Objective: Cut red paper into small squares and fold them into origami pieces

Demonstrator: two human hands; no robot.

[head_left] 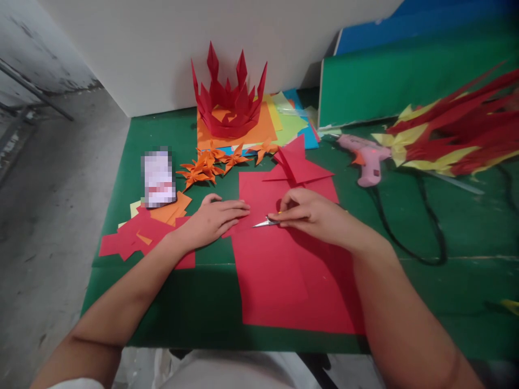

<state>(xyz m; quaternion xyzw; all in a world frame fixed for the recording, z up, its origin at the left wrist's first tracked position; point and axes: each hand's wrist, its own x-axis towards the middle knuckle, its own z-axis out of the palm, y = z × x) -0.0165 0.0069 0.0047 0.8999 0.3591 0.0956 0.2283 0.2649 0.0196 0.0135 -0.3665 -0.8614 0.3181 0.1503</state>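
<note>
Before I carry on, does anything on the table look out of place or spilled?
The pink glue gun lies on its side, close against the red-and-yellow paper piece, an odd spot for a tool that may run hot. I see no spill.

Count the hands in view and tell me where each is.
2. The left hand rests at the left edge of the red paper; the right hand, above that paper, holds a silver-tipped tool.

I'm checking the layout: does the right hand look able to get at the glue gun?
Probably yes: nothing seems to stand between the right hand and the glue gun, though that hand holds a pointed tool that may need putting down.
</note>
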